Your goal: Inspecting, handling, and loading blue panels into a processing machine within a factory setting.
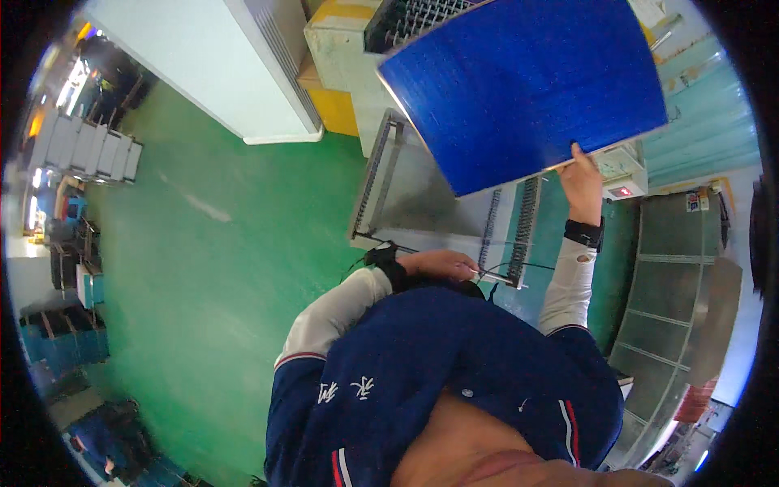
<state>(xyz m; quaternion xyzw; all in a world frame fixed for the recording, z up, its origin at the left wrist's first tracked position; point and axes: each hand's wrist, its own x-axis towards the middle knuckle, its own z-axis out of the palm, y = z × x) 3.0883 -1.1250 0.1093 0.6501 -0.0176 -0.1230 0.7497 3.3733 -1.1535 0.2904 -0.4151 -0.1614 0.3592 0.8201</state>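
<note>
A large blue rectangular panel with a thin pale edge is tilted up in front of me. My right hand grips its near edge, thumb on the blue face and the other fingers hidden beneath. Below the panel stands a metal frame with toothed or spring-like strips along its sides; the panel covers part of it. Close to my body, my left hand is closed at the frame's near edge, beside a thin pale rod and a dark cable. What its fingers hold is too small to make out.
Beyond the frame is a pale machine with a wire-mesh conveyor. A white cabinet stands to its left, and a grey segmented rack at right. Stacked crates and another person are at far left on the green floor.
</note>
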